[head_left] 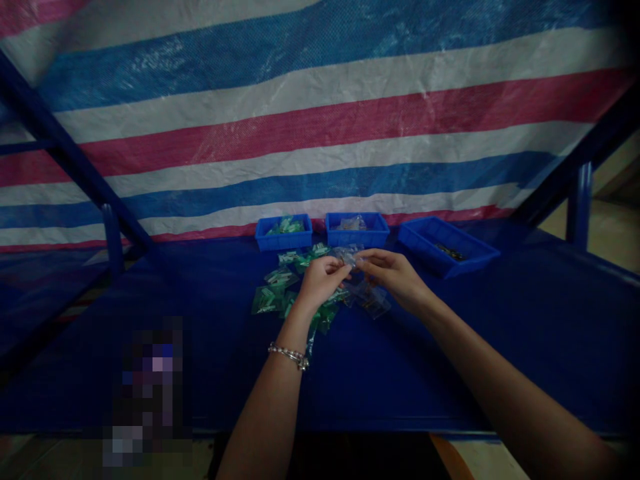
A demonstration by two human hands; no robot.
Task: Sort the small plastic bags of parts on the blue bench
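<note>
**Left hand (325, 279) and right hand (393, 277) pinch a small clear plastic bag (347, 255) over loose packets**

The bag is between the two hands, just in front of the rectangular blue plastic middle box (357, 238). The fingers of both hands appear closed on it, thumbs against fingertips; what it contains is too blurred to tell.

Under and beside the left hand, flat green-tinted plastic packets (269, 299) lie overlapping on the smooth dark blue surface (380, 380). A few transparent plastic packets (375, 303) lie below the right hand, close against the green ones. More green packets fill the rectangular blue plastic left box (283, 242), while the tilted blue plastic right box (447, 265) holds small dark pieces (450, 252).

The likeliest trouble is a slip: the bag looks thin and slick, so a light pinch could let it drop among the packets. With both kinds lying so close together, a clear one could get mixed in with the green. The left wrist's beaded bracelet (290, 355) hangs low enough that it might snag or drag a packet.
</note>
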